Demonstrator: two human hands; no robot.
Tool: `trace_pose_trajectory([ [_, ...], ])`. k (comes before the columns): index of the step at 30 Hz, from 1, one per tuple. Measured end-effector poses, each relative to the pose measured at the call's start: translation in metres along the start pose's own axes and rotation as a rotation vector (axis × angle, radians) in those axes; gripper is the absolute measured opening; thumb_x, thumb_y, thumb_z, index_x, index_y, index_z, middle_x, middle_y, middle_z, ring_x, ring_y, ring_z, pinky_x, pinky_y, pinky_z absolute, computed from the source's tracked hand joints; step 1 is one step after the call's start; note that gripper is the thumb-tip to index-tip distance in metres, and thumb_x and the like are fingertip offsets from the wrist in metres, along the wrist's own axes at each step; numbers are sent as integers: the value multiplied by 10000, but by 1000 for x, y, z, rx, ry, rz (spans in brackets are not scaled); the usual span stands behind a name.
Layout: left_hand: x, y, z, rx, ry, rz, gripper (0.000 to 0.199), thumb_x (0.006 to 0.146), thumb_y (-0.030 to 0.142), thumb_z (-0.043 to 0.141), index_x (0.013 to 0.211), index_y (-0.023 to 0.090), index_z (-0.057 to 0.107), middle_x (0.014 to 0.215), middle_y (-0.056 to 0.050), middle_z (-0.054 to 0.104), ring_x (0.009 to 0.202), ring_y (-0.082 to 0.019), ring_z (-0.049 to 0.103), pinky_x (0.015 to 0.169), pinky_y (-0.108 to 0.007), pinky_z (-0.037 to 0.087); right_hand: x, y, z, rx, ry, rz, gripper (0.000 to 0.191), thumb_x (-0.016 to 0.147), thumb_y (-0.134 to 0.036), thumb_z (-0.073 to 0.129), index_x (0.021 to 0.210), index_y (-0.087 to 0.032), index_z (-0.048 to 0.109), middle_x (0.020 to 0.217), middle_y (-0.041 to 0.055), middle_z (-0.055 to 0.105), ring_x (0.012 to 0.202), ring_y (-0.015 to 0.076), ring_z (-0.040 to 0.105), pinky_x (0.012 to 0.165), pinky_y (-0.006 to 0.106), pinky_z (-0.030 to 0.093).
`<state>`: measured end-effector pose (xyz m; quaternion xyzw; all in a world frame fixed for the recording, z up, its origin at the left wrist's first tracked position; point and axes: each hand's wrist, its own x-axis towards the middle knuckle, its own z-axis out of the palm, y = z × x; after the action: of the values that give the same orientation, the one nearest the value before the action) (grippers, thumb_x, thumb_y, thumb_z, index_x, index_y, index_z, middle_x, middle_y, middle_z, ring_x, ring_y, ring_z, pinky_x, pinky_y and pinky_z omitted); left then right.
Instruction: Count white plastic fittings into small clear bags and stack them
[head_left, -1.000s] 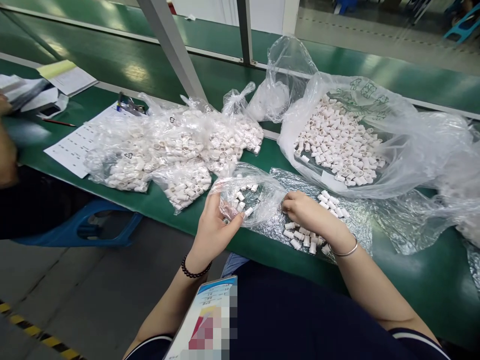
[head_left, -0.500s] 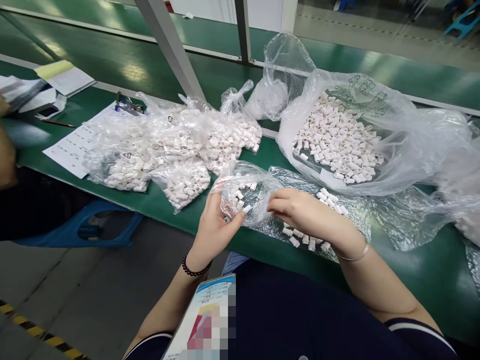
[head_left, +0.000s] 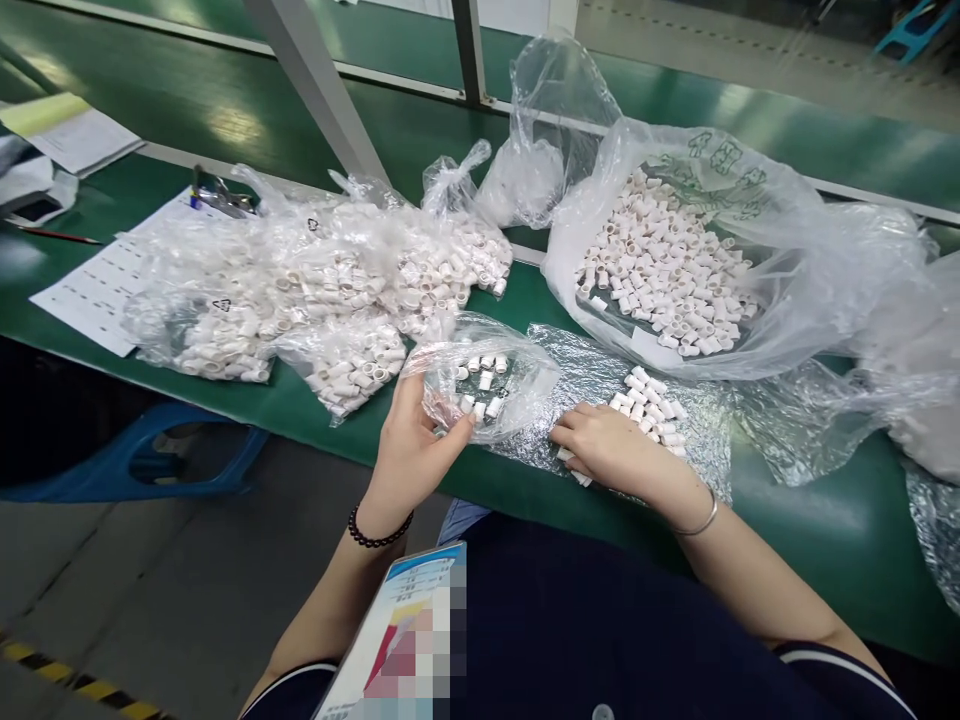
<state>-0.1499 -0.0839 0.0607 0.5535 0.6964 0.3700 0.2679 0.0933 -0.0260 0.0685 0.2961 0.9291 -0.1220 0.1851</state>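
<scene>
My left hand (head_left: 416,440) grips the near left edge of a clear plastic bag (head_left: 536,385), thumb toward me and fingers behind. The bag's mouth gapes, and several short white tubular plastic fittings (head_left: 486,380) lie inside it. To the right, my right hand (head_left: 611,450) is curled palm down over loose white fittings on a clear plastic sheet (head_left: 555,350). A few fittings show at its fingertips; the palm hides others. Beyond the hand, more loose fittings (head_left: 652,405) are heaped on the same sheet.
Filled bags of fittings (head_left: 322,290) crowd the green table left of my hands. A large open bag (head_left: 795,290) full of fittings stands at the back right. A printed sheet (head_left: 82,300) and a notepad (head_left: 75,135) lie at left. A blue stool (head_left: 187,480) is below the table edge.
My right hand has moved from the bag's right rim down onto the loose fittings. My left hand still holds the bag. The whole view has shifted slightly.
</scene>
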Motion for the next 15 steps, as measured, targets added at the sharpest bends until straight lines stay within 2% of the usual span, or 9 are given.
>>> trace_pose_trajectory([
  [3, 0, 2, 2, 11, 8, 26, 475, 801, 293, 675, 1233, 217, 493, 837, -11, 444, 664, -142, 471, 520, -240, 363, 9, -2, 8, -18, -17, 8, 157, 964, -134, 547, 1087, -153, 644, 1027, 107, 654, 1001, 263, 606, 767, 331, 427],
  [8, -3, 0, 1, 22, 28, 34, 448, 802, 291, 674, 1206, 212, 498, 838, -4, 437, 630, -121, 435, 512, -234, 358, 18, 1, 7, 54, -48, -23, 155, 955, -106, 565, 1077, -150, 650, 1041, 113, 618, 983, 233, 586, 705, 283, 404],
  [12, -6, -2, 2, 15, 38, 61, 463, 818, 313, 662, 1240, 208, 505, 937, -44, 524, 783, -177, 550, 600, -257, 450, 22, 8, 7, 141, -41, -68, 150, 955, -66, 542, 1029, -134, 652, 968, 91, 617, 854, 185, 589, 672, 276, 379],
  [15, -6, -3, 2, 16, 26, 51, 488, 826, 321, 655, 1277, 213, 500, 1022, -65, 553, 858, -202, 583, 651, -277, 486, 20, 17, 1, 191, 11, -74, 138, 943, -55, 550, 996, -132, 651, 928, 79, 628, 822, 184, 598, 669, 282, 381],
])
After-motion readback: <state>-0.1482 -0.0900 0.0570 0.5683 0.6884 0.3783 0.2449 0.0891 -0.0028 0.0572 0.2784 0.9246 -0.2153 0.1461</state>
